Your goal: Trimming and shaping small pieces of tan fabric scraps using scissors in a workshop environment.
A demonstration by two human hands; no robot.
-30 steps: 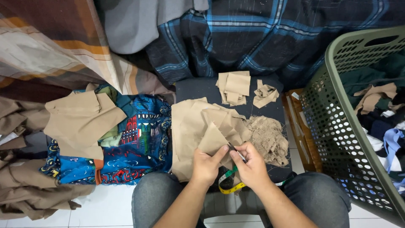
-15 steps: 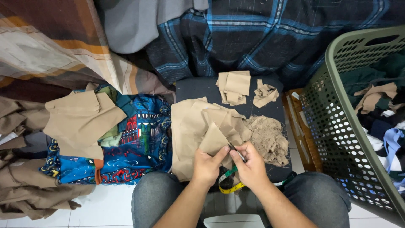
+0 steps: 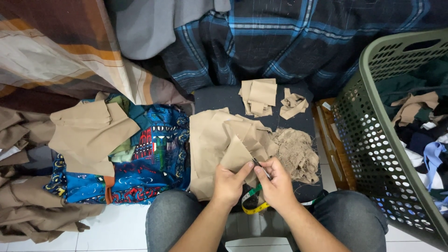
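Note:
My left hand [image 3: 228, 183] pinches the lower edge of a small tan cloth piece [image 3: 235, 154] that stands up between both hands. My right hand [image 3: 276, 179] grips a thin dark metal tool [image 3: 258, 165] whose tip touches the edge of that cloth. A larger tan fabric sheet [image 3: 210, 140] lies under the hands on a dark stool top [image 3: 219, 98]. A pile of loose tan threads [image 3: 296, 151] sits just right of the hands. A green and yellow tape measure [image 3: 252, 201] lies on my lap below the hands.
Two small stacks of tan pieces [image 3: 259, 95] [image 3: 294, 103] lie at the far side of the stool. A green laundry basket [image 3: 373, 140] full of clothes stands at right. Blue patterned cloth [image 3: 149, 158] and tan garments [image 3: 88, 130] lie at left. Plaid fabric [image 3: 289, 42] hangs behind.

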